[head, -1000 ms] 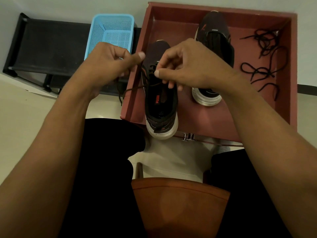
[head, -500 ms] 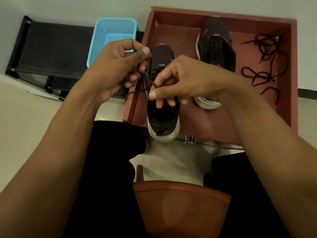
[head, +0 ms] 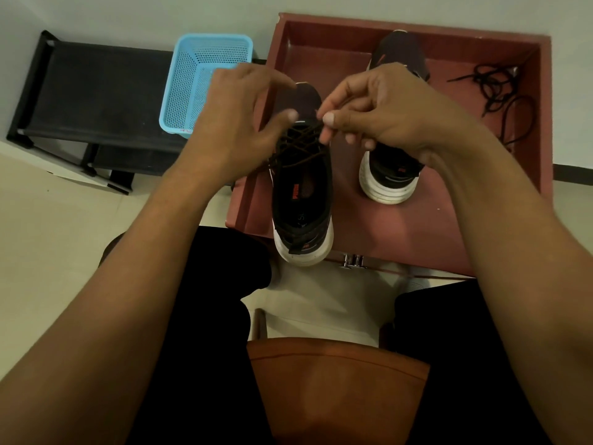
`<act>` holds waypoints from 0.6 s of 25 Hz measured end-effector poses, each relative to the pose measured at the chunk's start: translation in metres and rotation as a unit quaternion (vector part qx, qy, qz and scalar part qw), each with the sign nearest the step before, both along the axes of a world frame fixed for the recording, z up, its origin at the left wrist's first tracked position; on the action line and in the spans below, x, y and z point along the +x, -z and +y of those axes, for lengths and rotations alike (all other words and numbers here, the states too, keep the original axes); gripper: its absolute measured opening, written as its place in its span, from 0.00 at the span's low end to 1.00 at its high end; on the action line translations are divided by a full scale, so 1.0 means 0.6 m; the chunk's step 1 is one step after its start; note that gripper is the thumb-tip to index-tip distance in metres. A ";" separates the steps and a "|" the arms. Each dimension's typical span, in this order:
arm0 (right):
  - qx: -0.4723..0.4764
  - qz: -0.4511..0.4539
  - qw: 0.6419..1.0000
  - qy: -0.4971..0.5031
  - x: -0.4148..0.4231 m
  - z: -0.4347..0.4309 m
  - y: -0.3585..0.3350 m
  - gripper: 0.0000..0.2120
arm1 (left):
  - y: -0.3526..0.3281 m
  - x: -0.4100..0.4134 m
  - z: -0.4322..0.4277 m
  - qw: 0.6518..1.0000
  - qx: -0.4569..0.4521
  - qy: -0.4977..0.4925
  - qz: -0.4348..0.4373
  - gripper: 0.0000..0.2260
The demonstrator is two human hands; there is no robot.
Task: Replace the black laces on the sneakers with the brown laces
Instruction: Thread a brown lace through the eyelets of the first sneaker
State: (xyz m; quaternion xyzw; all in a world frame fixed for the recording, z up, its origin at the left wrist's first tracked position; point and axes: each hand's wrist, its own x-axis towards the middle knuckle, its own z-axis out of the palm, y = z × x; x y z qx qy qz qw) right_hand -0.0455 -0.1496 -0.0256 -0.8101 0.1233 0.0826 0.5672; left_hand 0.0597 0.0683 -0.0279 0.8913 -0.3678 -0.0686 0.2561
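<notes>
The brown lace criss-crosses the eyelets of the near sneaker at the centre of the frame. The shoe's heel points toward the viewer and hangs slightly over the front edge of the red tray. The right hand pinches a strand of the lace between thumb and forefinger above the toe-end rows. The left hand hovers at the shoe's left side with its fingers spread and relaxed, holding nothing that shows, its thumb close to the pinch.

The step looks like taking up slack and evening the rows. To do it well, steady the shoe with the free hand and draw the lace row by row from toe to tongue. Keep the strand flat rather than twisted and the two ends equal.

The second sneaker stands just right, partly behind the right hand; whether it is laced cannot be told. The black laces lie loose in the tray's upper right. A blue basket sits at upper left.
</notes>
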 end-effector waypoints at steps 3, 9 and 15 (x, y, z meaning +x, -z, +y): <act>-0.002 -0.010 1.000 -0.013 0.001 0.004 0.001 0.06 | -0.006 -0.025 -0.021 0.995 -0.041 0.071 0.062 0.13; -0.029 -0.024 0.999 0.005 -0.006 0.008 -0.007 0.11 | -0.011 -0.025 -0.016 0.991 -0.087 0.037 0.099 0.06; -0.132 0.135 0.976 -0.108 -0.017 0.012 -0.020 0.12 | -0.010 -0.024 -0.007 0.993 -0.014 0.073 0.088 0.04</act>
